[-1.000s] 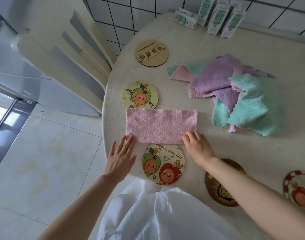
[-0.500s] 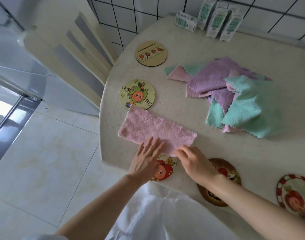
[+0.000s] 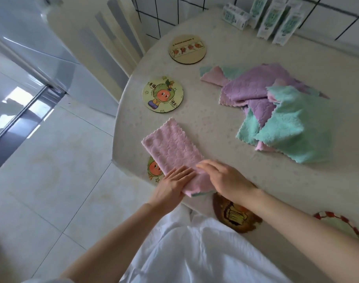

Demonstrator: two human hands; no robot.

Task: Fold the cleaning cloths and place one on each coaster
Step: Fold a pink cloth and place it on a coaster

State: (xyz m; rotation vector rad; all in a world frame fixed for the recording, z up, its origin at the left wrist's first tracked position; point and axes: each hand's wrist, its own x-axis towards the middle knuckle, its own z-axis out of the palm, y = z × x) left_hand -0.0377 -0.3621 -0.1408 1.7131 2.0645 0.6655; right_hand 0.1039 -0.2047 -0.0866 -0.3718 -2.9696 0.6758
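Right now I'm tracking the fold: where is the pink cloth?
The pink cloth lies at the table's near left edge, under both hands, partly covering a cartoon coaster, below the green-character coaster.

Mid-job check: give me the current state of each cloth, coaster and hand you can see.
Pink cloth: folded into a strip, lying partly over a coaster.
Cloth pile: unfolded, heaped.
Covered coaster: mostly hidden under the pink cloth.
Green cartoon coaster: bare.
Tan coaster: bare.
Brown coaster: bare, partly behind the arm.
Red-rimmed coaster: bare.
Left hand: flat on the cloth's near end.
Right hand: flat on the cloth.
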